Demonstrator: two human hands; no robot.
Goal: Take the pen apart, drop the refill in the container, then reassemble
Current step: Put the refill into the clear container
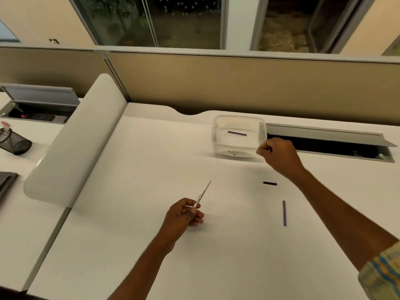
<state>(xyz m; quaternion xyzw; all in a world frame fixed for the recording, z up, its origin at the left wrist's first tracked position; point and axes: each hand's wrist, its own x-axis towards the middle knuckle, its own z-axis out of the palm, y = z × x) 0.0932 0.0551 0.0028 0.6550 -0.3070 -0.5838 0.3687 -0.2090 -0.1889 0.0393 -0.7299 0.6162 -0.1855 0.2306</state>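
My left hand (184, 214) grips the lower end of a white pen barrel (203, 194), which points up and away over the desk. My right hand (278, 155) hovers by the near right corner of a clear plastic container (218, 146), fingers curled shut; I see nothing in them. A thin purple refill (237, 133) lies on the container's floor. Another purple refill (284, 213) lies on the desk to the right, and a short black pen part (270, 183) lies beyond it, below my right wrist.
A white divider (73, 144) bounds the desk's left side. An open cable tray (337, 146) sits behind the container at right. A black mesh holder (15, 142) lies on the neighbouring desk. A beige partition runs along the back.
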